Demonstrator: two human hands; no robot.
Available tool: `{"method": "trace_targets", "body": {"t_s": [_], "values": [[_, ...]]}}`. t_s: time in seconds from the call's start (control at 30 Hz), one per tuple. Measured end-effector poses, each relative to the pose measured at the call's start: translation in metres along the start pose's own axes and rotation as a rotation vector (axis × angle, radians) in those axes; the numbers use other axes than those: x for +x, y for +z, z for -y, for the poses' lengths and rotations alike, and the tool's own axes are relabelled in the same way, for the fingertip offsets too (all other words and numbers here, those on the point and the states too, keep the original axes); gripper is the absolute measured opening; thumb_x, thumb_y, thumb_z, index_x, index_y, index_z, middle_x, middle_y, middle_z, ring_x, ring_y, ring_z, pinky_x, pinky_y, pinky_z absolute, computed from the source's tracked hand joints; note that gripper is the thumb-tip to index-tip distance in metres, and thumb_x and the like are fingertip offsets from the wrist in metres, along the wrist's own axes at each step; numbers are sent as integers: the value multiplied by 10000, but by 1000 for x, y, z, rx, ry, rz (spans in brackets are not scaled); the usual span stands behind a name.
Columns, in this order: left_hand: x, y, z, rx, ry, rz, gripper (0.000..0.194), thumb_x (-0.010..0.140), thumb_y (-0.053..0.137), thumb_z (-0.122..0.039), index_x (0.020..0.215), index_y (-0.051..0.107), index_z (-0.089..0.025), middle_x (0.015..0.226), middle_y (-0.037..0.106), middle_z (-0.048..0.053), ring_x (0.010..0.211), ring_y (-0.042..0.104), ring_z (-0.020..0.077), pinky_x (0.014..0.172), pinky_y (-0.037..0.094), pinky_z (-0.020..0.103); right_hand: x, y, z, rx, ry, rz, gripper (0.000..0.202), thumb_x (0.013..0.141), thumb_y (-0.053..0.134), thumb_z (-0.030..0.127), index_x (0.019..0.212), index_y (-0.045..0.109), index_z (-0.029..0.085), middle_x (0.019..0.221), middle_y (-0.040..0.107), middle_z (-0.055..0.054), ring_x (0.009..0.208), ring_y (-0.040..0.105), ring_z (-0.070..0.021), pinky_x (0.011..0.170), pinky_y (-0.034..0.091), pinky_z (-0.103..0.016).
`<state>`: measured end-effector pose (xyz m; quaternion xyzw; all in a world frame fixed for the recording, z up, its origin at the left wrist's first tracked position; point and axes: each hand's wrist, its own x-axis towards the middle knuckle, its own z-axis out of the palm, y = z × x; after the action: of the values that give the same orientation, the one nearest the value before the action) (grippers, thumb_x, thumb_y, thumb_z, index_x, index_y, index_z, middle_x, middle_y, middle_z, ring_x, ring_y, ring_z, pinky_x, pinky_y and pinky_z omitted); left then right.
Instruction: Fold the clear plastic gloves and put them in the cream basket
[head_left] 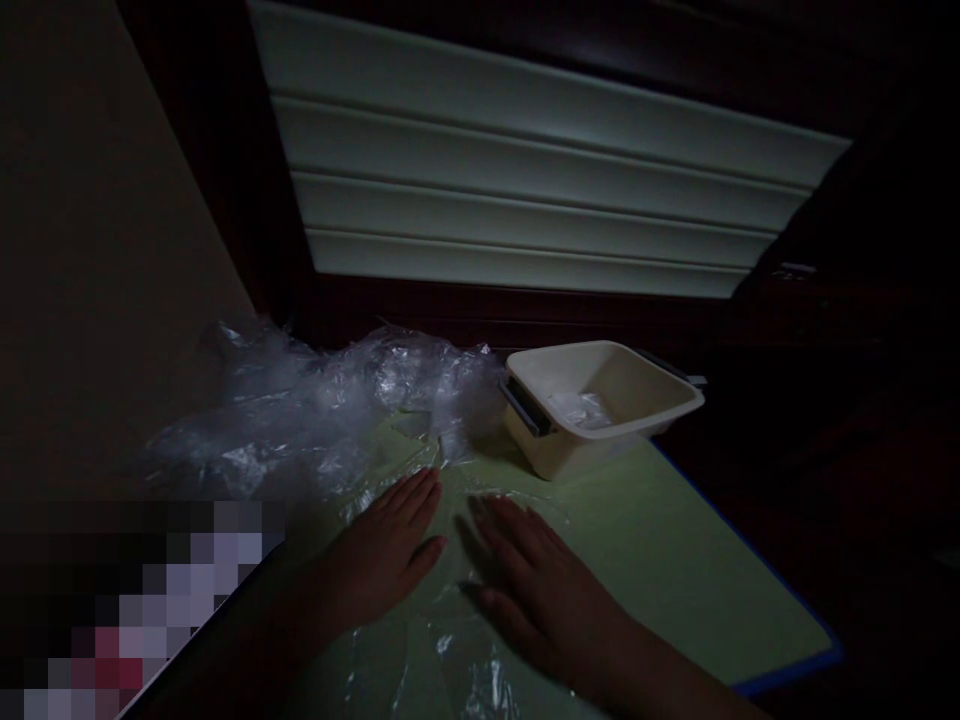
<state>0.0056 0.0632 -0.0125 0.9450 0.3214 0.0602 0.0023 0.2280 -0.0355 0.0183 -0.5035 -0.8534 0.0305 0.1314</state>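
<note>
My left hand (386, 550) lies palm down with its fingers stretched out, over clear plastic film on a pale green table top (697, 560). To its right, my right hand (544, 585) is spread, its fingers pointing up and left above the same film. The two hands are apart, with a strip of clear plastic (472, 670) between and below them. Neither hand grips anything that shows. Some of the film's edges are too faint to follow in the dim light.
Crumpled clear plastic (300, 410) is heaped at the back left. A cream bin (555, 455) with dark handles stands at the back, clear plastic inside. Behind is a slatted panel (525, 190) in a dark frame. A blue edge (787, 665) borders the table; a pixelated area covers the lower left.
</note>
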Motion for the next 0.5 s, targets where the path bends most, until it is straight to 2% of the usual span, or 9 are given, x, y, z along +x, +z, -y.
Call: {"method": "trace_targets", "body": {"t_s": [0.07,0.17,0.3,0.4,0.5], "values": [[0,-2,-1,3,-8,9,541,987,346,-389,1404,362,-44,1497,307,179,1384,284,302,1107,296,463,4,8,-6,14,-17,77,548,962,435,375,1441,354,124,1496,323,-193,1391,266,-323,1083,301,-562],[0,-4,-5,-1,-21,17,543,982,355,-388,1405,365,-47,1507,286,176,1396,255,298,1115,282,451,-4,14,-23,18,-24,140,575,969,417,432,1463,317,156,1523,258,-186,1410,203,-315,1100,264,-552],[-1,-6,-9,-15,-48,9,607,955,404,-469,1400,381,-57,1513,263,189,1408,197,333,1116,264,472,-16,13,-42,19,-41,126,584,966,423,446,1477,286,198,1540,228,-162,1411,209,-315,1108,247,-545],[0,-6,-6,-28,-59,1,626,957,404,-472,1389,378,-20,1488,293,226,1391,248,334,1103,287,479,-16,11,-52,59,-72,122,637,945,459,476,1482,273,189,1543,220,-171,1413,203,-320,1109,253,-531],[2,-15,-4,-47,-51,-13,592,969,402,-437,1379,375,-11,1478,313,231,1382,284,313,1090,320,472,-10,5,-64,152,-77,150,742,890,535,524,1476,278,150,1526,247,-211,1404,225,-336,1092,286,-537]]}}
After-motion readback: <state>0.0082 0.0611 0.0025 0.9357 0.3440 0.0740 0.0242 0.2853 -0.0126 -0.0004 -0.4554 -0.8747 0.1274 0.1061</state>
